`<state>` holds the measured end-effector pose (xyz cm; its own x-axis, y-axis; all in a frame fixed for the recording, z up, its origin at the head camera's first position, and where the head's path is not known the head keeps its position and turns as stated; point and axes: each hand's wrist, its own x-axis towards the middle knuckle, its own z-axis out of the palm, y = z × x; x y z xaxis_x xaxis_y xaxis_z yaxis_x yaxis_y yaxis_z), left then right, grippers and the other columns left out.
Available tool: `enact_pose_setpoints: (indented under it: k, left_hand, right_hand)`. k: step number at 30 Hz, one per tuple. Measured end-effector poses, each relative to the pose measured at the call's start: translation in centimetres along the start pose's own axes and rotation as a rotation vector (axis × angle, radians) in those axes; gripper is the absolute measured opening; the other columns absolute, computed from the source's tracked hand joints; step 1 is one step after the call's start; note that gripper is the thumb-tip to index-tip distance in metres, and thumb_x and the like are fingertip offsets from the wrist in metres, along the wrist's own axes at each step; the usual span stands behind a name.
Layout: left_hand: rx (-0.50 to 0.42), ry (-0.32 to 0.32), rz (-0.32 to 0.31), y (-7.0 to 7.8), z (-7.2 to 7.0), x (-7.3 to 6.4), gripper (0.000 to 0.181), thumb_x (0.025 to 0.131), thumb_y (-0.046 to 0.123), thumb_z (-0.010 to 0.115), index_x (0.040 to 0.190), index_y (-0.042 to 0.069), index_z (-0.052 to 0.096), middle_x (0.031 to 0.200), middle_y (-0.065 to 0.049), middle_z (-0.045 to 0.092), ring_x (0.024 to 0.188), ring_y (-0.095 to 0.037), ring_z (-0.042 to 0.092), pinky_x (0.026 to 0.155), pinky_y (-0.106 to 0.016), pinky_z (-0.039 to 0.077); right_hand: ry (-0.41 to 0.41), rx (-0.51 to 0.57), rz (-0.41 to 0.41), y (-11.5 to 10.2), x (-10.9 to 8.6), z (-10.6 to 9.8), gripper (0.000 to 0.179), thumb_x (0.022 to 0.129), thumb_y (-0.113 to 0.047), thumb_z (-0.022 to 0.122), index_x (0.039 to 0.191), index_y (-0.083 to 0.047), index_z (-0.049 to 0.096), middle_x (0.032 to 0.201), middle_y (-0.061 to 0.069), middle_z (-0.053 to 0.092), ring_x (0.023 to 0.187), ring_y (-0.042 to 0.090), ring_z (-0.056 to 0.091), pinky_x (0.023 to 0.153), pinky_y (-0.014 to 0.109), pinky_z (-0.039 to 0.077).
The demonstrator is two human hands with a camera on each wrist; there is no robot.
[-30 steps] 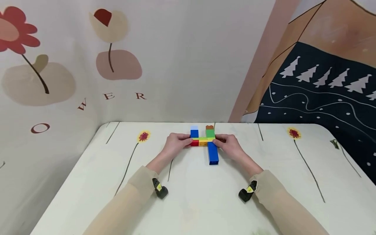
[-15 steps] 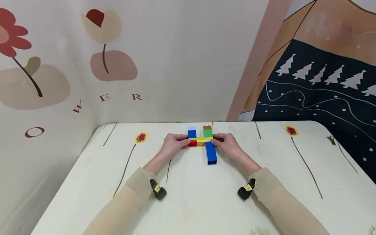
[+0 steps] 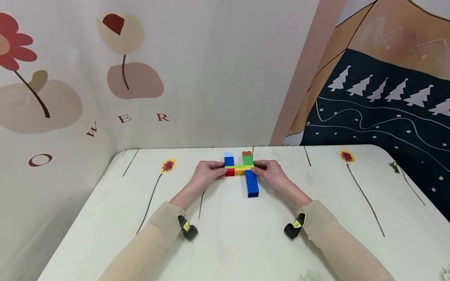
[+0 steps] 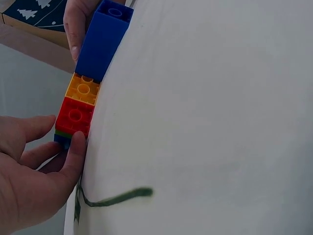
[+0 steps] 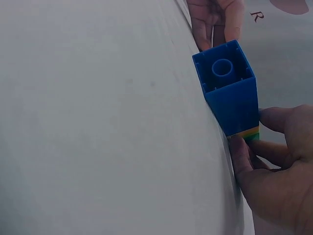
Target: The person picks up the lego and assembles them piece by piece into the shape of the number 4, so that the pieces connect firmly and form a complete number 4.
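A build of joined toy building bricks lies flat near the table's far edge. Its crossbar has a red brick and an orange-yellow brick under a lime-green layer. A long blue block extends toward me from the right end, its hollow underside facing me. Behind the bar stand a blue brick with a pale tip and a green brick with a brown tip. My left hand pinches the red end, thumb in front. The right hand pinches the other end beside the blue block.
The white table cover has printed flowers on it. A patterned wall hanging rises right behind the far edge. Small black wrist cameras sit at both sleeves.
The head view has shifted slightly, so the scene sits a little further left. Both hands keep their hold on the brick build, which stays in place.
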<state>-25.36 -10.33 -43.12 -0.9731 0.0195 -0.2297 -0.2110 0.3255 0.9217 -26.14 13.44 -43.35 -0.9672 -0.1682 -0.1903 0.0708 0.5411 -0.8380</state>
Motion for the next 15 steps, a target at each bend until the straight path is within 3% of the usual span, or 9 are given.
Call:
enact_pose_setpoints:
  k: [7, 15]
  left_hand:
    - [0.027, -0.002, 0.012, 0.1, -0.5, 0.0, 0.038, 0.097, 0.015, 0.073, 0.133, 0.004, 0.068, 0.126, -0.013, 0.069, 0.096, -0.018, 0.071, 0.084, -0.026, 0.059]
    - [0.072, -0.02, 0.114, 0.6, -2.4, -0.9, 0.047, 0.101, 0.02, 0.069, 0.143, 0.002, 0.059, 0.135, -0.016, 0.064, 0.106, -0.027, 0.071, 0.093, -0.036, 0.057]
  right_hand:
    - [0.004, 0.001, -0.027, 0.2, 0.0, -0.2, 0.046, 0.105, -0.021, 0.06, 0.146, -0.001, 0.055, 0.141, 0.019, 0.058, 0.128, 0.032, 0.056, 0.106, 0.045, 0.049]
    - [0.003, 0.036, -0.077, 0.4, -0.5, -1.6, 0.045, 0.105, -0.022, 0.059, 0.146, -0.003, 0.055, 0.133, 0.017, 0.06, 0.118, 0.03, 0.061, 0.1, 0.042, 0.053]
